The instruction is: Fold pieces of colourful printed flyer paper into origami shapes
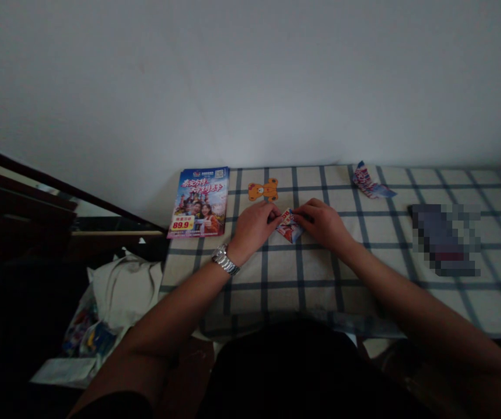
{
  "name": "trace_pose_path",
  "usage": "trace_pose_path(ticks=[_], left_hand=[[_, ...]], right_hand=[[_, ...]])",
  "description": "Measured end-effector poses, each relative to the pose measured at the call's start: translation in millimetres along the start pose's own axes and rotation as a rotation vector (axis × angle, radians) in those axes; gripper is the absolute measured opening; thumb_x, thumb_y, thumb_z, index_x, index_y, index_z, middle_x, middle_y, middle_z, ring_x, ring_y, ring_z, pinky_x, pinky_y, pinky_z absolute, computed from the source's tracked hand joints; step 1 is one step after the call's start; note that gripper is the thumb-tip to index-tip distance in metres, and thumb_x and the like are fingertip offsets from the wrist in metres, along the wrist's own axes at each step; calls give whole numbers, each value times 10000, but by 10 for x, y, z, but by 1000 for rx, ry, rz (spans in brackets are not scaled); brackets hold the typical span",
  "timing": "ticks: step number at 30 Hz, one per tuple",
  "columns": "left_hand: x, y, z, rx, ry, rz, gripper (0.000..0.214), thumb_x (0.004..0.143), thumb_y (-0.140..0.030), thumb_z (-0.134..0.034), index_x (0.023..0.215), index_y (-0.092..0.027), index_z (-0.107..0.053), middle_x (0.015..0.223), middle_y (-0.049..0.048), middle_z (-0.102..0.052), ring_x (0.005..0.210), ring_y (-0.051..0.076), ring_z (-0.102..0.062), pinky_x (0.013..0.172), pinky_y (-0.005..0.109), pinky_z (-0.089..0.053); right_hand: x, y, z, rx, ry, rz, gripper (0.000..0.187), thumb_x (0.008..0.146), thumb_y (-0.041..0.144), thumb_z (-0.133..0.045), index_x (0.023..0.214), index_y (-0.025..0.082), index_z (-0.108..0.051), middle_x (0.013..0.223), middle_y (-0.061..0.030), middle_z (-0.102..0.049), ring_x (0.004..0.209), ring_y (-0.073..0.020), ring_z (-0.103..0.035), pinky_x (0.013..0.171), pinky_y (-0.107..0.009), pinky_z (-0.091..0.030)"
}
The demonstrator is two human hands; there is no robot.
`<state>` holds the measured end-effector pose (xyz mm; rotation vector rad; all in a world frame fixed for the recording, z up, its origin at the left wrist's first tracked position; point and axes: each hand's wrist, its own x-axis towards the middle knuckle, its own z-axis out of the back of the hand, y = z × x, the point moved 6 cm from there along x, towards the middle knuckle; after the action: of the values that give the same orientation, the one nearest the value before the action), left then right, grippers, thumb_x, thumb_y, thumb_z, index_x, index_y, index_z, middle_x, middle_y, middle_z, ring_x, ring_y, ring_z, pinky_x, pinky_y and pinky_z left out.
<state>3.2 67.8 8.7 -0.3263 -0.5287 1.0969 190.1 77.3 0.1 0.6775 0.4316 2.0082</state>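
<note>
Between my hands is a small piece of folded printed paper (290, 228), coloured red, white and blue. My left hand (256, 226), with a metal watch on its wrist, pinches the paper's left side. At its upper right side, the fingers of my right hand (322, 222) are closed on the same paper. The paper is just above or on the checked cloth (272, 291); I cannot tell which. Just beyond my left hand lies an orange bear figure (263, 190). Another folded printed paper (370, 183) rests farther back on the right.
A stack of printed flyers (200, 203) lies at the cloth's left end. A blurred-out dark flat object (442, 235) is on the right. White bags (125, 285) stand low at left beside a dark wooden rail (71, 189). A wall rises behind.
</note>
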Motion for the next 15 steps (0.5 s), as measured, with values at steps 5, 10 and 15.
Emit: trace_pose_path(ticks=[5,10,15], left_hand=[[14,8,-11,-19,12,7,112,996,-320,-711,972,-211,-700,934,32,-739,845,214,-672,712,343,-492],[8,10,-13,-47,0,8,133,1001,-336,-707,961,-209,-696,927,34,-733,846,210,-667,693,333,-485],[-28,2,-6,-58,-26,-1,113,1001,-325,-712,1003,-212,-709,970,30,-717,893,210,-669,752,340,-505]], right_hand=[[32,29,-27,-86,15,23,354,1007,399,-656,1295,210,-741,1115,-131,-680,992,-303,-674,902,-477,-580],[67,23,-82,-143,19,55,359,971,392,-702,1286,225,-738,1180,-148,-643,1073,-345,-631,958,-526,-549],[90,57,-63,-38,34,51,292,935,312,-739,1203,211,-685,1155,-124,-701,1071,-323,-648,973,-492,-522]])
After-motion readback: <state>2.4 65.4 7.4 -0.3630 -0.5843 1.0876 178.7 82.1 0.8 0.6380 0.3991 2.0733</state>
